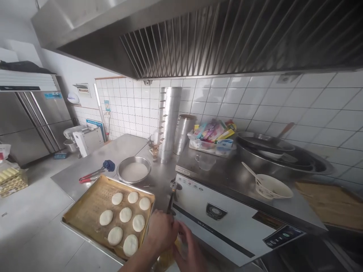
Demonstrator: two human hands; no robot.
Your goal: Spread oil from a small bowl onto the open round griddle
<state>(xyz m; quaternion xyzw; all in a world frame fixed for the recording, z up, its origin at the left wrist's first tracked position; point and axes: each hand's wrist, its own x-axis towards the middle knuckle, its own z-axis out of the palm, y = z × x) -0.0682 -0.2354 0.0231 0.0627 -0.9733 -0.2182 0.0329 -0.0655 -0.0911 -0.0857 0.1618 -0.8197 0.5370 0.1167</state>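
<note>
My left hand (pixel 160 231) and my right hand (pixel 191 250) meet low in the view, in front of the white cooking appliance (pixel 227 211). Both are closed around a yellowish bottle (pixel 168 258), which they mostly hide. The left hand grips its top and the right hand wraps its side. Just left of my hands lies a metal tray (pixel 85 215) lined with brown paper. Several round pale dough discs (pixel 125 214) lie on its right half.
A round metal pan (pixel 134 170) with white contents, red-handled tongs (pixel 90 175), stacked metal cylinders (pixel 169 124) and a clear cup (pixel 205 161) stand on the steel counter. A white bowl with a spoon (pixel 273 187), a large wok (pixel 266 145) and a wooden board (pixel 331 204) are to the right. Steel fridges (pixel 31 124) are at far left.
</note>
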